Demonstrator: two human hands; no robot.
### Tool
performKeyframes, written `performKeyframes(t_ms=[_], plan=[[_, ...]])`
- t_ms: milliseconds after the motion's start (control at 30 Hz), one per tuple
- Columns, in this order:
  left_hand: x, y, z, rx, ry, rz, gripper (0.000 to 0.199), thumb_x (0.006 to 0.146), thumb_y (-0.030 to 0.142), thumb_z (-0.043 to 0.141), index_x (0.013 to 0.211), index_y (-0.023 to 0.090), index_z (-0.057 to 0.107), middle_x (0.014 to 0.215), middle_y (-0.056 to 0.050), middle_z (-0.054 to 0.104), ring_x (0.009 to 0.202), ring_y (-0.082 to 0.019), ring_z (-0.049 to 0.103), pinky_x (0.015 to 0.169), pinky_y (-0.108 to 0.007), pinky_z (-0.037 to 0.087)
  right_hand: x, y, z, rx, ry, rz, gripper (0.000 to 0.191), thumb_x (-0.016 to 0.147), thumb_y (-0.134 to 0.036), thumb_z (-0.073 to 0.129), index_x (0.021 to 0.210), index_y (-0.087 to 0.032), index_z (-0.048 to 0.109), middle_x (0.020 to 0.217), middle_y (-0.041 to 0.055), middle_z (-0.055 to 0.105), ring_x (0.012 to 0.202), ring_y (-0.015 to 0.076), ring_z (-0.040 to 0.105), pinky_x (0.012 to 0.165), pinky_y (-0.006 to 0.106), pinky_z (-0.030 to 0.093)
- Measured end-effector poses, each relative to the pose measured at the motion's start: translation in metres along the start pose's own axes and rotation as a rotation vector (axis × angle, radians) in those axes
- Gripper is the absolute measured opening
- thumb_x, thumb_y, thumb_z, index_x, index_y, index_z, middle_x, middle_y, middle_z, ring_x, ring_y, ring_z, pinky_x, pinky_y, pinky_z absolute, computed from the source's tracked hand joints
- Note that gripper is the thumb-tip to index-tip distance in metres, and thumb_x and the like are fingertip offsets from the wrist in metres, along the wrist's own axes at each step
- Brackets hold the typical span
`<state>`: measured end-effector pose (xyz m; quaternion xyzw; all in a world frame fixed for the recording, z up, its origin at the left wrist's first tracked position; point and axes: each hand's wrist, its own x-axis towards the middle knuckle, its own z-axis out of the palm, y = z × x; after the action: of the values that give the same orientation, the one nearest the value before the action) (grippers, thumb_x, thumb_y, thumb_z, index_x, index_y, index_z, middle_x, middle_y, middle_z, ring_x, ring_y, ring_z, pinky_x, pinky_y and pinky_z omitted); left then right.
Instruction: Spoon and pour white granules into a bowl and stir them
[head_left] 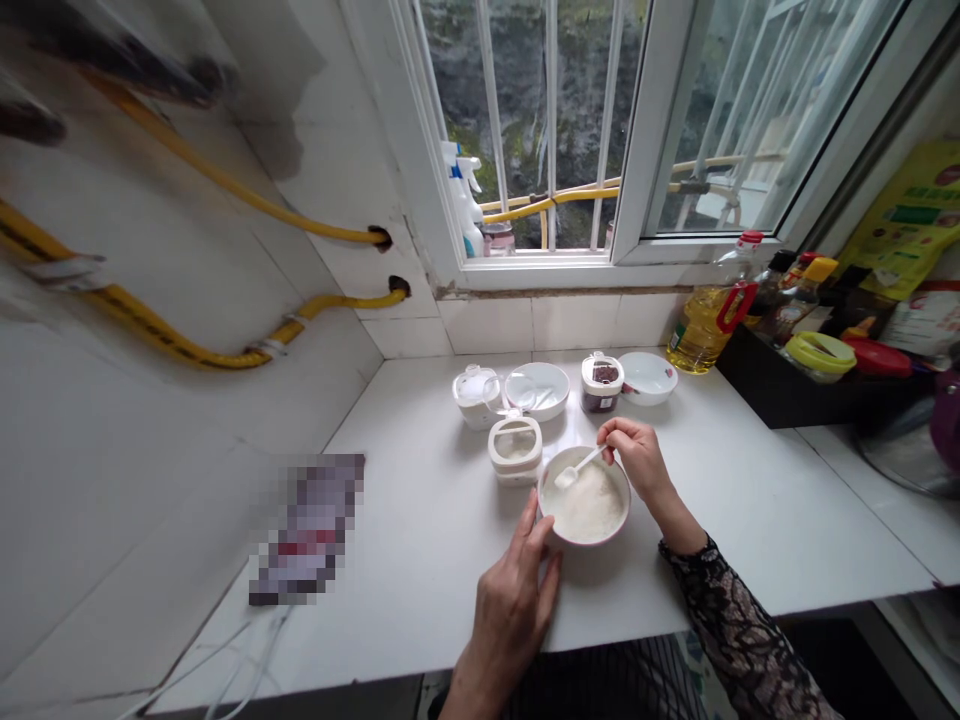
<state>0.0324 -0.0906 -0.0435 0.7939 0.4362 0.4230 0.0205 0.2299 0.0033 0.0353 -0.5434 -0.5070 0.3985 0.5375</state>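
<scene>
My right hand (632, 455) pinches the handle of a small white spoon (570, 476), whose scoop is over the pale powder inside a bowl (624, 516). The bowl is white with a pinkish rim and holds a heap of off-white powder or fine grains. Against its left side, my left hand (517, 590) grips the rim, thumb side uppermost. Just behind that hand stands a cream lidded jar (514, 470) with a clear window. Farther back are a jar of white contents (474, 410), a white bowl (551, 408) and a jar of dark red contents (600, 402).
A patterned white bowl (651, 390) stands at the back, left of an oil bottle (697, 330). A black rack (765, 385) of condiments lines the right side. A blurred-out flat object (311, 530) with cables lies left on the white counter (405, 580).
</scene>
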Motion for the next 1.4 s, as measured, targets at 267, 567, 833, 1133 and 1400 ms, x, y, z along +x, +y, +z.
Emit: performKeyframes(t_ms=[267,567,833,1133,1400], plan=[[-0.001,-0.001,0.002,-0.010,0.012,-0.005,0.036,0.097,0.014,0.048,0.134,0.017,0.048,0.146,-0.021,0.051,0.096,-0.021,0.075,0.075,-0.026,0.062,0.003,-0.006,0.007,0.112,0.014,-0.094,0.013,0.073,-0.030,0.054,0.073,-0.020,0.062,0.056,-0.0008,0.062,0.058,0.0168,0.058,0.068,0.031,0.047],[0.001,0.000,-0.001,-0.002,-0.018,0.005,0.036,0.097,0.012,0.046,0.132,0.014,0.048,0.144,-0.023,0.053,0.097,-0.022,0.075,0.075,-0.026,0.061,-0.010,-0.016,0.028,-0.507,-0.222,-0.919,0.023,0.088,-0.009,0.046,0.091,-0.022,0.064,0.080,0.0044,0.073,0.082,0.0212,0.064,0.091,0.041,0.042],[0.000,0.000,0.000,0.002,0.006,0.005,0.038,0.096,0.013,0.049,0.134,0.017,0.048,0.146,-0.021,0.051,0.097,-0.023,0.075,0.075,-0.028,0.062,-0.010,-0.015,0.000,-0.414,0.004,-0.772,0.020,0.088,-0.014,0.046,0.080,-0.023,0.062,0.063,0.0007,0.063,0.072,0.0215,0.058,0.085,0.040,0.043],[0.000,0.000,-0.001,0.017,-0.007,0.003,0.038,0.097,0.014,0.049,0.135,0.015,0.047,0.145,-0.021,0.052,0.101,-0.024,0.074,0.077,-0.028,0.063,-0.010,-0.003,0.001,-0.668,-0.284,-0.799,0.019,0.079,-0.009,0.046,0.071,-0.022,0.057,0.059,-0.0017,0.061,0.058,0.0162,0.050,0.091,0.039,0.038],[-0.001,0.000,-0.002,0.021,-0.034,-0.004,0.042,0.097,0.014,0.050,0.138,0.018,0.044,0.147,-0.019,0.050,0.104,-0.024,0.073,0.077,-0.028,0.063,-0.015,-0.002,0.007,-0.457,-0.346,-0.588,0.022,0.074,-0.008,0.044,0.064,-0.023,0.058,0.055,-0.0033,0.059,0.064,0.0169,0.054,0.090,0.037,0.042]])
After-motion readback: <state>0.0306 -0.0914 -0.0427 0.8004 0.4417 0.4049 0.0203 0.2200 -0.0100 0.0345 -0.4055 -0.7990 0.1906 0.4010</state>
